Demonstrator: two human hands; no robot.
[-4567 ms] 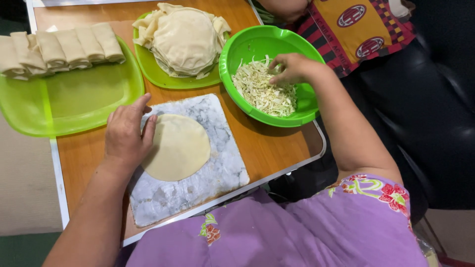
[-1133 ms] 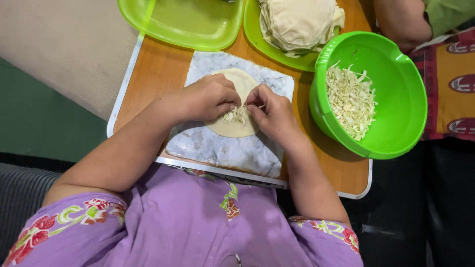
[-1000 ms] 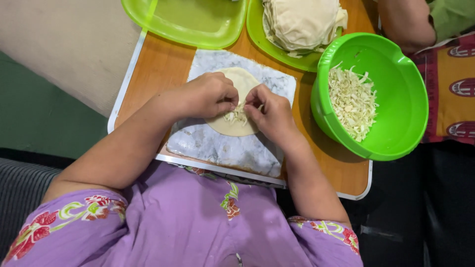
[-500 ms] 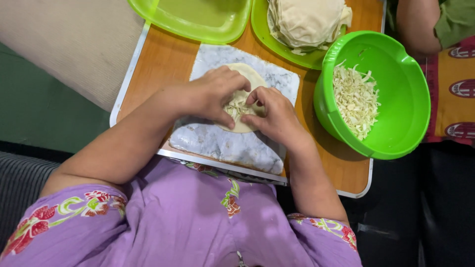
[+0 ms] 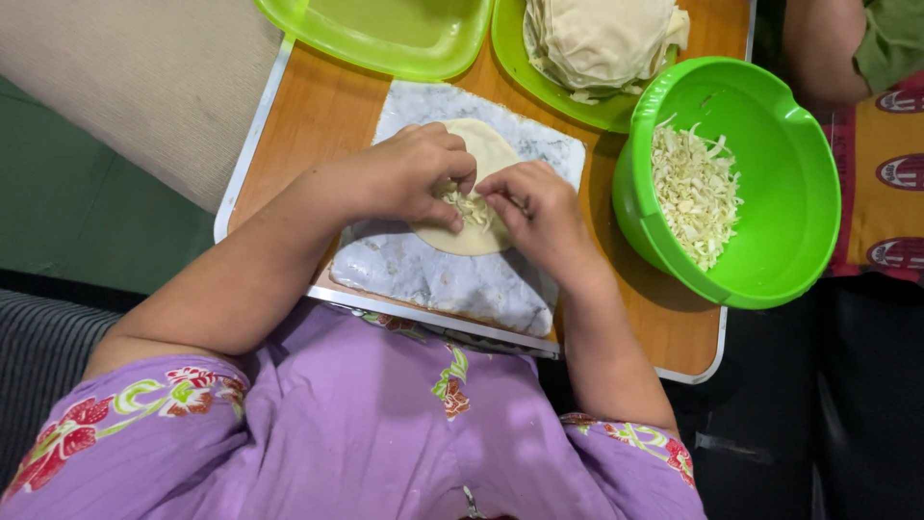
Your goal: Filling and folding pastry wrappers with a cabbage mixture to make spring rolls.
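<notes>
The round wrapper (image 5: 478,193) lies under both hands, left hand (image 5: 409,178) and right hand (image 5: 539,214).

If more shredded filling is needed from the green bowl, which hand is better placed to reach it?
Right, probably. The right hand lies on the wrapper nearest the green bowl; the left hand sits on the far side of the wrapper.

On my feed the wrapper (image 5: 481,154) is pale cream, and the shredded filling (image 5: 469,205) on it is off-white with a yellowish tinge. The board (image 5: 438,274) beneath is white marbled with grey. I see a warm orange-brown wood desk (image 5: 318,116) with a pale edge. The bowl (image 5: 770,183), plate (image 5: 539,77) and tray (image 5: 385,34) are all bright lime green. My sleeves (image 5: 144,404) are lilac with red and green flowers.
</notes>
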